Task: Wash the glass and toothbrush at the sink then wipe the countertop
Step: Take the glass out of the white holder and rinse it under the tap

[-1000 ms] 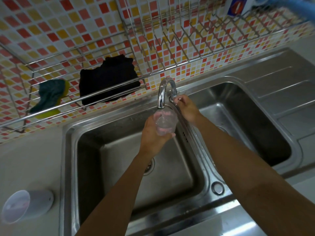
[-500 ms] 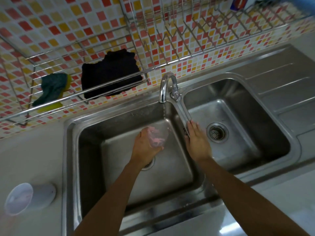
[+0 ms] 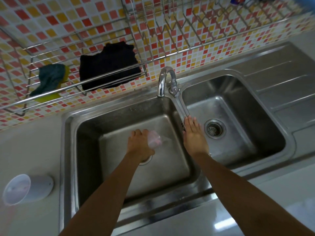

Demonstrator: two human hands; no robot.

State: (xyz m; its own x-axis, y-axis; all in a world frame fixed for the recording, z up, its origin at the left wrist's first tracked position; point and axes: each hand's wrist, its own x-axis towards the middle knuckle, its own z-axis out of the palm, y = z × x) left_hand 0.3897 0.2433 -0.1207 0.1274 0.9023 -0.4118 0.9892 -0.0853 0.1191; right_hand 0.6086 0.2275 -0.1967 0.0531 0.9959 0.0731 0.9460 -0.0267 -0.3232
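My left hand (image 3: pixel 139 144) grips a clear glass (image 3: pixel 156 139) low inside the left sink basin (image 3: pixel 119 126), tipped on its side with its mouth to the right. My right hand (image 3: pixel 194 135) lies flat and open on the divider between the two basins, just below the long tap lever. The chrome tap (image 3: pixel 164 80) stands above, its spout over the left basin. No water stream shows. A toothbrush is not visible.
A white cup (image 3: pixel 25 189) lies on its side on the countertop at the left. A wire rack on the tiled wall holds a black cloth (image 3: pixel 109 68) and a green-yellow sponge (image 3: pixel 51 79). The right basin has a drain (image 3: pixel 214 129) and a ribbed drainboard (image 3: pixel 286 86).
My right hand left the tap lever and came down onto the sink divider. My left hand lowered the glass from under the spout and tipped it sideways; the stream stopped.
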